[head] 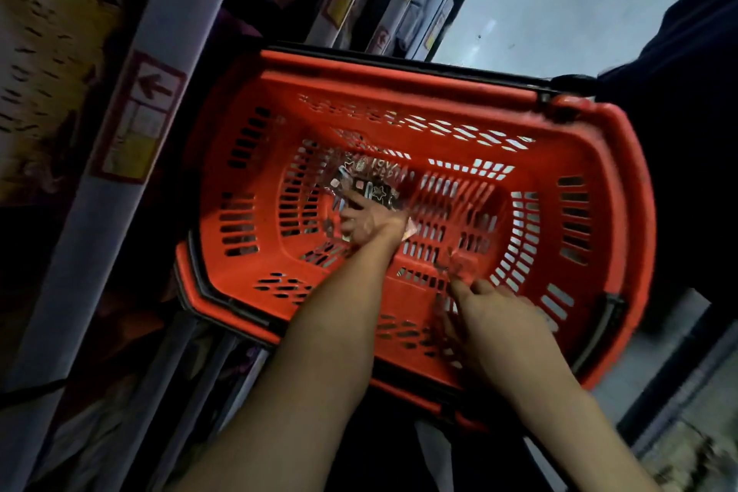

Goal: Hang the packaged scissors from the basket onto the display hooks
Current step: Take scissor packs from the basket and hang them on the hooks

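A red plastic basket (623, 188) fills the middle of the view, seen from above. On its floor lies a clear packet with a black patterned card (373, 182), blurred. My left hand (369, 222) reaches deep into the basket and its fingers curl on that packet's near end. My right hand (495, 316) is over the basket's near side; its fingertips pinch a second clear packet (461, 266) that stands up from the basket wall. What is inside either packet is too blurred to make out. No display hooks are in view.
Shelf edges with price labels (135, 124) run along the left and top, close to the basket's left rim. Pale floor (559, 4) lies at the top right. A person in dark clothing (687, 132) stands against the basket's right side.
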Demonstrator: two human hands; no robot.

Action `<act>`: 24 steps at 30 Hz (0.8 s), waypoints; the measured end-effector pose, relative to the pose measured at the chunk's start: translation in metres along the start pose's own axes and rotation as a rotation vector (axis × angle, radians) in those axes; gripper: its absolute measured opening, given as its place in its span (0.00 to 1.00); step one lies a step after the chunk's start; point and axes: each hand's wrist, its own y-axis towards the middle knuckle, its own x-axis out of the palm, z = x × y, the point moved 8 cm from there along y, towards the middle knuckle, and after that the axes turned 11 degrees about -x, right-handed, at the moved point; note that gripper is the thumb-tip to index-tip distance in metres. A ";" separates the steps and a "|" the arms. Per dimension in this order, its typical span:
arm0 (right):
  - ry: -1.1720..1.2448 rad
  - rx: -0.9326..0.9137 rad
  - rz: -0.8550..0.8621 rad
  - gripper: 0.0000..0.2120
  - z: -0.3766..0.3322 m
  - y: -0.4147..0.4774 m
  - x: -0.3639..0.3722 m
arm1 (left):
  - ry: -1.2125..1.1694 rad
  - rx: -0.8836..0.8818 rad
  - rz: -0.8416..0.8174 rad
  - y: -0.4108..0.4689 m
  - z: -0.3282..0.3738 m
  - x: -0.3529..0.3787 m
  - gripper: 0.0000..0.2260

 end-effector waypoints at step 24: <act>0.210 0.004 0.135 0.16 0.004 0.003 -0.015 | -0.890 -0.100 -0.526 -0.084 -0.067 -0.060 0.16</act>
